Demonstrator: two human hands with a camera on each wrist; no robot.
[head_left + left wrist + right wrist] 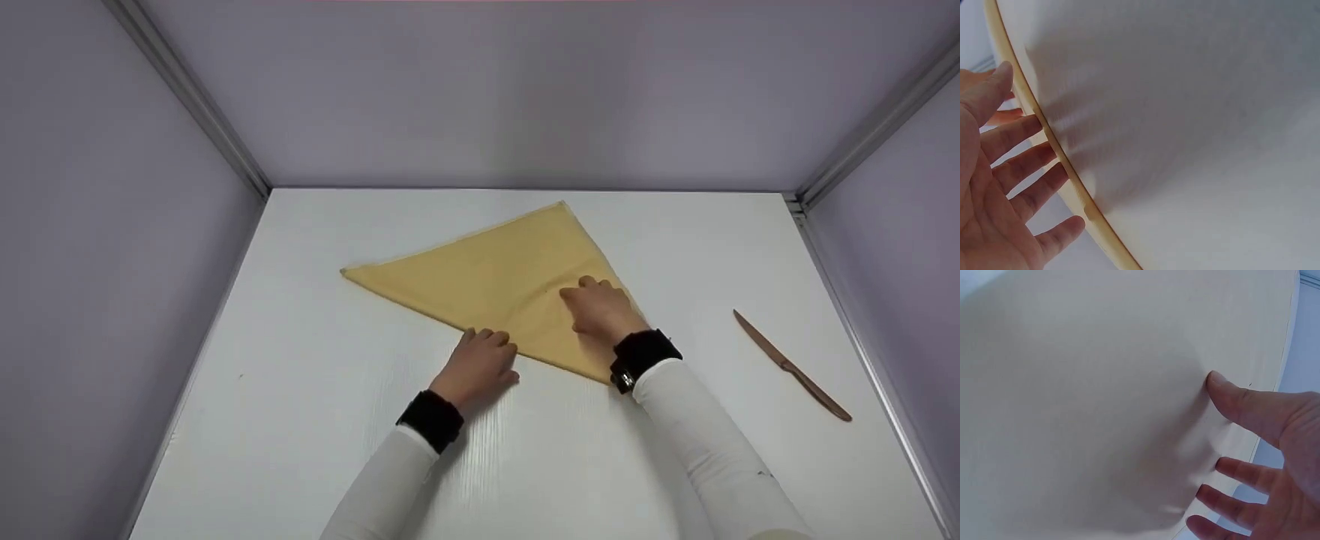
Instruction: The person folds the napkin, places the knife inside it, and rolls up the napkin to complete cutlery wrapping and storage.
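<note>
Pressing yellow cloth (pixel 495 281): triangle, apex far, fold near.

Test booth — white table (pixel 300 420), plain lilac walls (pixel 112 300), metal framing (pixel 187 90).

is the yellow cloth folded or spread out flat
Folded: the yellow cloth lies as a triangle on the table, with the right hand flat on it.

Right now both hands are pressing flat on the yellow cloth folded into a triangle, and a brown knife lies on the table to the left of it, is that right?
Not quite: the brown knife lies to the right of the yellow cloth, not the left, as the head view shows. The rest holds: the left hand and right hand press flat on the triangle on the table.
</note>
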